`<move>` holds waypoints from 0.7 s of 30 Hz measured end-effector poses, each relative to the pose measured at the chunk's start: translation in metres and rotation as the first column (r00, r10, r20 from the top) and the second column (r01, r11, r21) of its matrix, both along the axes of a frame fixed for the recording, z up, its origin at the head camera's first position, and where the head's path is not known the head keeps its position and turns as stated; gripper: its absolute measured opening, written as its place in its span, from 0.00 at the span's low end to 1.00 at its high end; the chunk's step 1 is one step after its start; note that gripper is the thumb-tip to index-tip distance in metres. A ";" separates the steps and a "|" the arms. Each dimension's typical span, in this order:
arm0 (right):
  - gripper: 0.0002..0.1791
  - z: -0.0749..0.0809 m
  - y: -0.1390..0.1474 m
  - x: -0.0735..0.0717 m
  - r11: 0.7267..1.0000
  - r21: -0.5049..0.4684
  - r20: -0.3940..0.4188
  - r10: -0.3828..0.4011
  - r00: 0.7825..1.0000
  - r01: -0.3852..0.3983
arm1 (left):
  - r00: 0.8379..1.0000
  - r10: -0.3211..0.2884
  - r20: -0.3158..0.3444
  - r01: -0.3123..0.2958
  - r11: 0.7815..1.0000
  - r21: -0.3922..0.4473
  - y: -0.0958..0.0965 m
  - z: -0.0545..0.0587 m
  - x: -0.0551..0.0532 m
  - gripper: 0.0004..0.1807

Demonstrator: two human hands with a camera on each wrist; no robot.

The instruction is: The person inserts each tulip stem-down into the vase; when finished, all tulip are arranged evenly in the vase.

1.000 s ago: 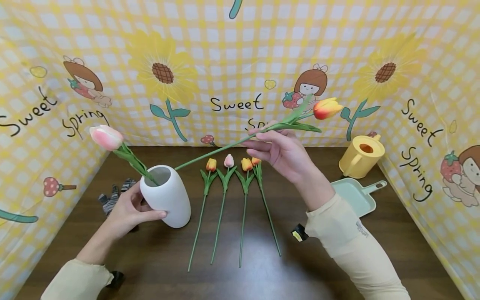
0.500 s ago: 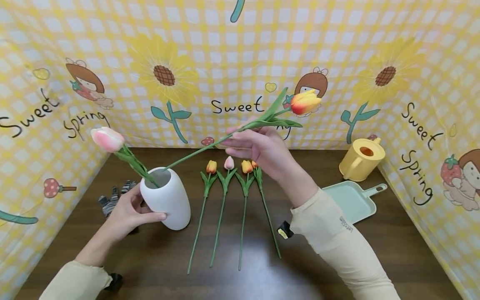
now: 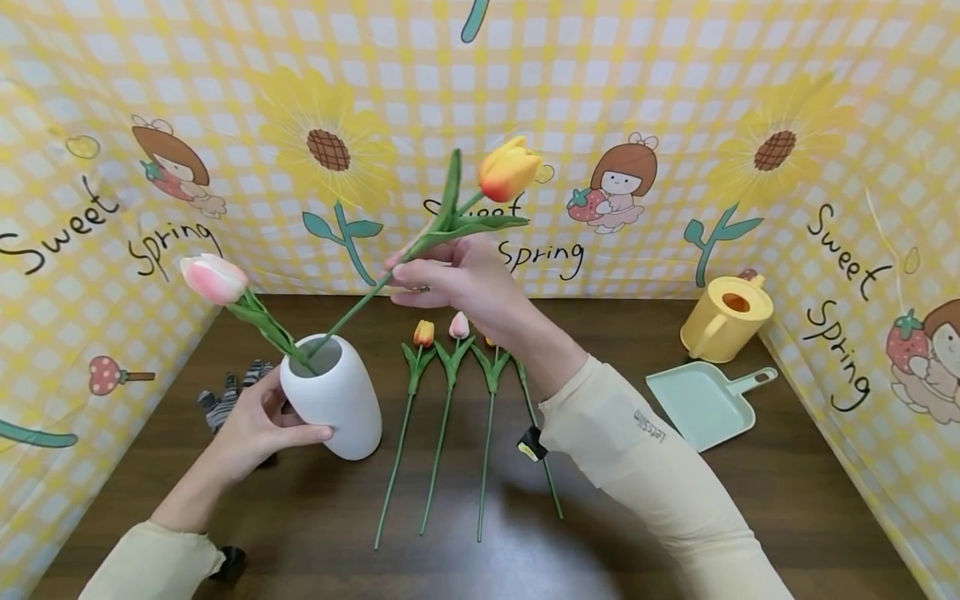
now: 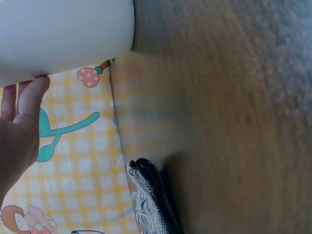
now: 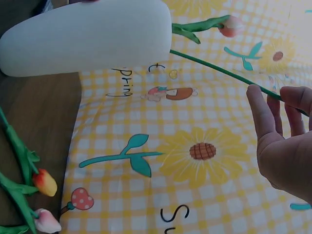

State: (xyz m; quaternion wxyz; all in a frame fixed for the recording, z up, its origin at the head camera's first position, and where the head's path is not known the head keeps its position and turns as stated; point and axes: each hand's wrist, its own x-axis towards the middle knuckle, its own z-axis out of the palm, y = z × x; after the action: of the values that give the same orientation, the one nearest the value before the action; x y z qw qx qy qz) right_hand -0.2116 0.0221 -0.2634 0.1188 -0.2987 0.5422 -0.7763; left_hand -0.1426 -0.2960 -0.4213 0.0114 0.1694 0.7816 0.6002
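Note:
My left hand (image 3: 258,421) grips the side of a white vase (image 3: 341,408), thumb across its front; the vase also shows large in the left wrist view. A pink-and-white tulip (image 3: 215,279) stands in the vase, leaning left. With my right hand (image 3: 472,279) I pinch the green stem of an orange-and-yellow tulip (image 3: 510,169), just below its leaves. Its stem slants down left, and the lower end passes inside the vase mouth. In the right wrist view the stem (image 5: 214,67) runs from the vase opening to my fingertips (image 5: 254,90).
Several tulips lie side by side on the dark wooden table (image 3: 315,533), among them a pink one (image 3: 459,325). A yellow watering can (image 3: 723,321) and a pale green dustpan (image 3: 705,404) sit at right. A striped grey item (image 3: 221,404) lies behind my left hand. Checkered cloth (image 3: 480,100) walls the table.
My right hand has moved left, bringing the orange-and-yellow tulip more upright. Its stem end has gone from beside the vase rim into the mouth. The left hand and vase hold still.

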 end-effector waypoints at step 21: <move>0.09 -0.015 -0.059 0.003 0.977 0.189 -0.067 0.109 0.992 -0.095 | 1.000 0.000 0.011 0.000 1.000 0.002 -0.001 0.001 0.000 0.43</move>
State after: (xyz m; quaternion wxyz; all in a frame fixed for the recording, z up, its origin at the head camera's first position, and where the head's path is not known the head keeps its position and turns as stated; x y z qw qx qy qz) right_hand -0.2087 -0.0365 -0.2782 0.1649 -0.3436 0.6001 -0.7033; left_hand -0.1424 -0.2970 -0.4202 0.0155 0.1663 0.7808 0.6020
